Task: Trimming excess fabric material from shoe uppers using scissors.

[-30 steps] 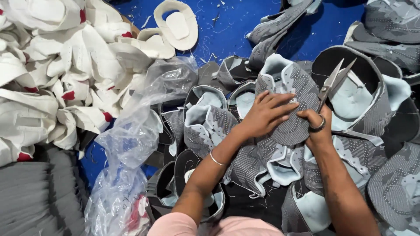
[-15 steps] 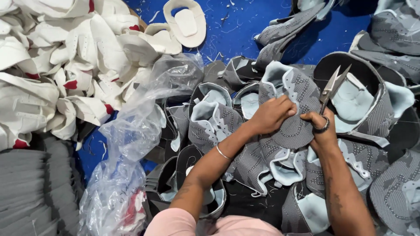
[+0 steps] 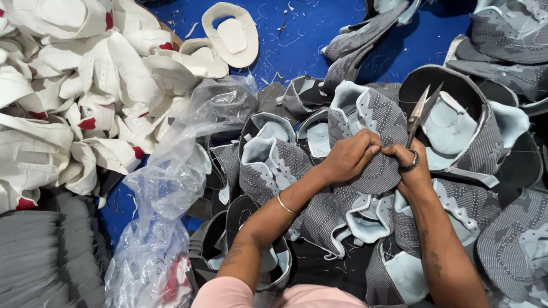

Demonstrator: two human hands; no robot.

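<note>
Hands on grey shoe upper, snips parked upright

Grey knit shoe upper (image 3: 374,145) sits at centre of the pile of like uppers (image 3: 268,165), held up off the heap so its edge can be worked. Left hand (image 3: 348,155) has fingers pressed together, pinching the upper's top edge; right hand (image 3: 408,165) pinches the same edge from the other side, closed. Thread snips (image 3: 419,111) hang from a ring on the right hand, blades up and away, likely kept clear while fingers work. Upper's long axis runs roughly top-to-bottom in view, pale lining end pointing away. White uppers (image 3: 68,108) heaped far left, plastic bag (image 3: 171,188) between, blue surface (image 3: 308,34) beyond.
</note>
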